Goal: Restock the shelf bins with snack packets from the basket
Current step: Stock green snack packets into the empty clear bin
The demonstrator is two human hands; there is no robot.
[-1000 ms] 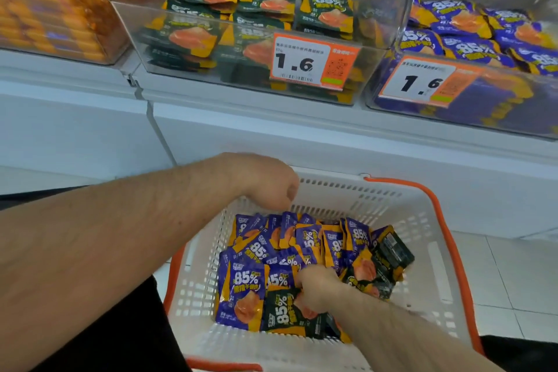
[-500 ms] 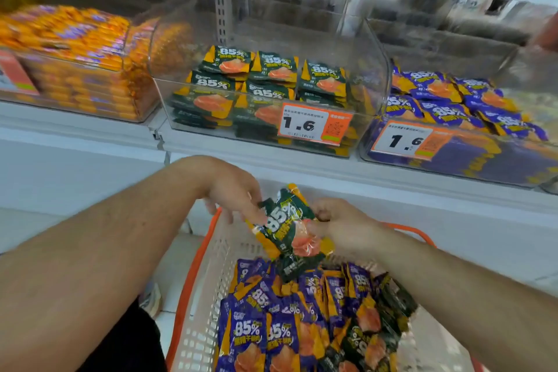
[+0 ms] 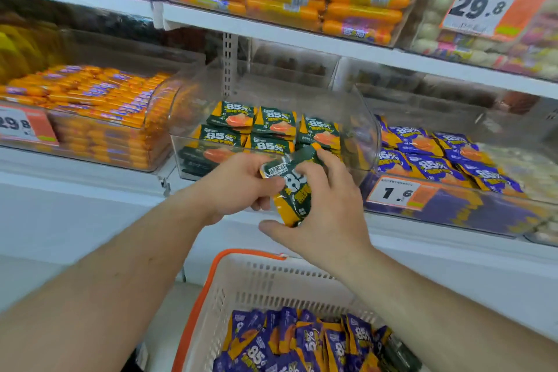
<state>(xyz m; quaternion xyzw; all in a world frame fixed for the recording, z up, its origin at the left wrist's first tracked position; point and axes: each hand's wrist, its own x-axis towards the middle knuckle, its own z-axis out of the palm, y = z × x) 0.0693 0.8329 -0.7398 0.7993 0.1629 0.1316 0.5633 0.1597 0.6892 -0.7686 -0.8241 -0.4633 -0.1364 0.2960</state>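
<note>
Both hands hold a small stack of dark green snack packets [image 3: 294, 190] in front of the clear shelf bin [image 3: 367, 133] that holds matching green packets [image 3: 273, 124]. My left hand [image 3: 238, 184] grips the stack from the left, thumb on top. From the right, my right hand [image 3: 324, 205] wraps its fingers over the stack. Below stands the white basket [image 3: 271, 281] with an orange rim, holding several purple packets [image 3: 290, 341] and a dark one at its right.
A bin of purple packets [image 3: 437, 157] with a 1.6 price tag [image 3: 395, 192] sits to the right. To the left is a bin of orange sausages [image 3: 90, 100]. More sausage bins fill the upper shelf [image 3: 271, 30]. White shelf fronts run behind the basket.
Both hands rose with the green packets from just above the basket to the front of the green-packet bin. The view tilted upward, showing the upper shelf.
</note>
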